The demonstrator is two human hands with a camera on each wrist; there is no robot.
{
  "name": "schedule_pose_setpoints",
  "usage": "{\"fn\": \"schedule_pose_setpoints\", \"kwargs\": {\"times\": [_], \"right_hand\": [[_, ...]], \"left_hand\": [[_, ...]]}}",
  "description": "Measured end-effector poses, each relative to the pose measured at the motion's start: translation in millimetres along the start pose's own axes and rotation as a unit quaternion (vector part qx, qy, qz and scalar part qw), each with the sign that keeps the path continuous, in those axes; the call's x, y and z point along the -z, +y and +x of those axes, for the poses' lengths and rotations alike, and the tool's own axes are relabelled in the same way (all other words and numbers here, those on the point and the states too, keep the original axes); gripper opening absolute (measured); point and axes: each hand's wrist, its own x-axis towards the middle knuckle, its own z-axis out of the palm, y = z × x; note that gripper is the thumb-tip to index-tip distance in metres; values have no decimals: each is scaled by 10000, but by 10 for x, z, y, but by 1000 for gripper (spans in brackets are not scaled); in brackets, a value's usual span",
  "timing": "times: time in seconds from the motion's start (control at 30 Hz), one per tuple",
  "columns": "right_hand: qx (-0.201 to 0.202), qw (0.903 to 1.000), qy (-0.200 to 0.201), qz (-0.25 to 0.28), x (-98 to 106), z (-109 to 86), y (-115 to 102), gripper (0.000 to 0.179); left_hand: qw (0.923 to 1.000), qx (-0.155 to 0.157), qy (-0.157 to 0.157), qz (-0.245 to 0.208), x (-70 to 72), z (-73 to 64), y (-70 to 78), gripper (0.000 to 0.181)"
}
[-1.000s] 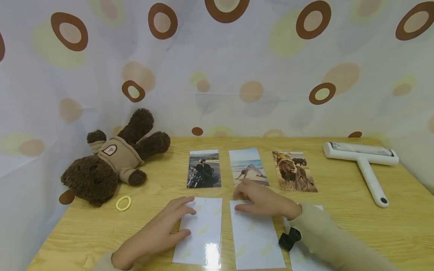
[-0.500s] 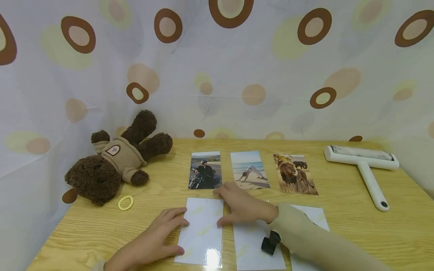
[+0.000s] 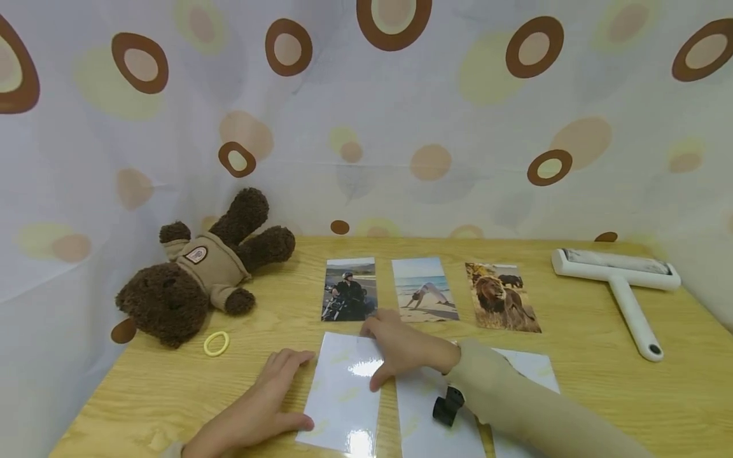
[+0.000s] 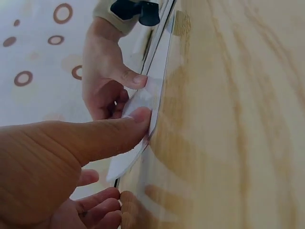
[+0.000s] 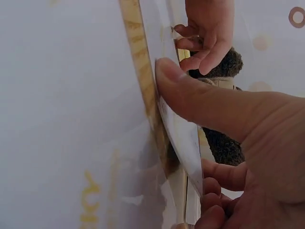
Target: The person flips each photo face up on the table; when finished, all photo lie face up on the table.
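Note:
Three white photo-paper sheets with faint yellow marks lie along the front of the table in the head view. My right hand [image 3: 403, 346] pinches the left white photo-paper sheet [image 3: 342, 388] between thumb and fingers near its upper right edge. That sheet bows up slightly in the right wrist view. At its left edge is my left hand [image 3: 258, 407], the thumb touching the sheet and the fingers extended beside it. The middle sheet [image 3: 415, 416] and right sheet [image 3: 532, 366] are partly covered by my right sleeve [image 3: 504, 394].
Behind the sheets lie a motorcyclist photo [image 3: 349, 289], a beach photo [image 3: 425, 289] and a lion photo [image 3: 504, 298]. A brown teddy bear [image 3: 212, 264] lies at left near a yellow ring [image 3: 216, 343]. At right is a white lint roller [image 3: 627, 292].
My right hand has moved left from the middle sheet to the left sheet and now pinches its edge, which has risen a little. My left hand stays by the left edge.

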Motion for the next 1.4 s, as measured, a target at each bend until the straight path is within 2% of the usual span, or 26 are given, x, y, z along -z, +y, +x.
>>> {"fn": "schedule_pose_setpoints", "kwargs": {"times": [0.1,0.2,0.27,0.37,0.43,0.5,0.57,0.63,0.67,0.73,0.77,0.83,0.87,0.93,1.0,1.07,1.13,1.2,1.3,1.4], "right_hand": [[-72,9999,121,73,30,-28,-13,62],[-21,9996,241,170,56,-60,-10,57],[56,9993,299,221,66,-77,0,56],[162,9986,368,335,88,-100,21,56],[267,9975,412,500,108,-106,37,55],[424,9955,432,724,128,-104,57,47],[563,9910,385,1153,144,-95,76,32],[668,9810,209,1807,154,-80,99,16],[688,9750,103,2108,159,-74,108,14],[665,9595,-148,2733,164,-63,120,28],[594,9518,-289,2996,167,-61,124,36],[486,9404,-499,3328,173,-57,126,51],[448,9360,-601,3438,176,-52,125,55],[443,9314,-822,3518,184,-34,121,52],[582,9319,-1026,3429,193,-5,115,34],[807,9366,-1211,3188,204,26,110,16],[972,9412,-1365,2933,214,49,108,23],[1033,9497,-1438,2583,221,64,110,37],[1086,9671,-1366,1850,214,98,100,43],[1287,9805,-1083,1012,189,151,64,31]], "left_hand": [[9980,174,60,-606,-44,36,39,83],[9891,271,100,-1441,-86,79,83,73],[9751,312,71,-2196,-101,97,108,61],[9480,333,155,-3162,-107,98,145,47],[9320,296,283,-3602,-99,83,171,44],[9231,242,474,-3810,-86,59,199,42],[9169,88,637,-3940,-76,32,228,42],[9096,-178,708,-4089,-69,9,253,40],[9048,-348,695,-4188,-68,1,267,39],[9003,-821,570,-4237,-70,-7,291,36],[9002,-1050,452,-4201,-70,-10,304,35],[9039,-1318,130,-4066,-72,-13,330,37],[9096,-1389,-21,-3916,-77,-14,341,39],[9267,-1364,-263,-3493,-92,-22,355,40],[9483,-1294,-384,-2874,-123,-27,353,39],[9672,-1341,-364,-2127,-161,-25,334,39],[9813,-1519,-200,-1162,-198,-15,308,44],[9855,-1650,-32,-387,-229,1,288,50],[9872,-1546,96,381,-254,12,276,48],[9916,-1162,-158,552,-242,10,271,40]]}}
